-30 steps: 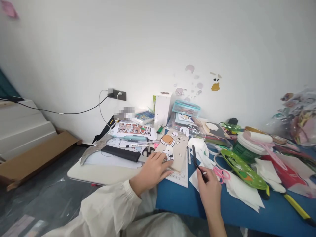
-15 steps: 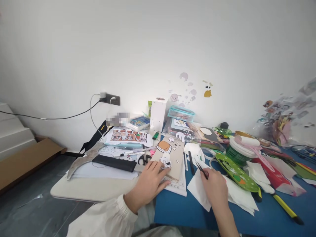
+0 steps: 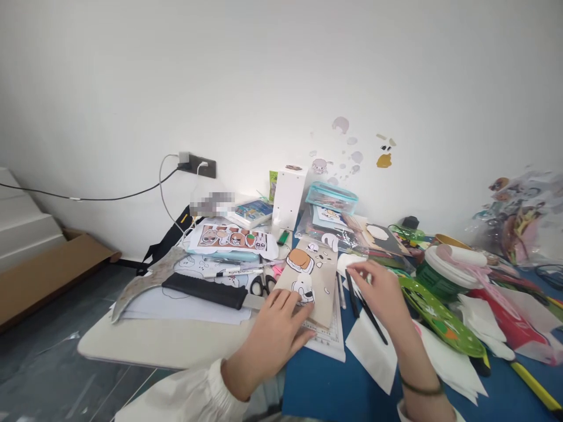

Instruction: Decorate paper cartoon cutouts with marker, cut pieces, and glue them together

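My left hand point(image 3: 279, 334) lies over the lower edge of a grey-beige cardboard sheet point(image 3: 323, 269), fingers stretched out near a white dog cutout point(image 3: 303, 287). An orange-brown cutout point(image 3: 299, 259) and small white and dark pieces sit higher on the sheet. My right hand point(image 3: 378, 293) is right of it, its fingertips drawn together at a white paper piece point(image 3: 345, 262); whatever is between them is hidden. Black tweezers point(image 3: 375, 322) lie below that hand on a white paper sheet point(image 3: 373, 357), outside the fingers. A black pen point(image 3: 352, 299) lies just left of the right hand.
A sickle-like blade with a black handle point(image 3: 204, 290) and scissors point(image 3: 263, 285) lie left. Right are a green pouch point(image 3: 444, 316), a white-lidded tub point(image 3: 448, 272) and a yellow cutter point(image 3: 534, 387). A white box point(image 3: 289, 199) stands behind.
My right hand has let go of the tweezers and moved up to the white paper piece. My left hand stays on the cardboard. The view has shifted slightly.
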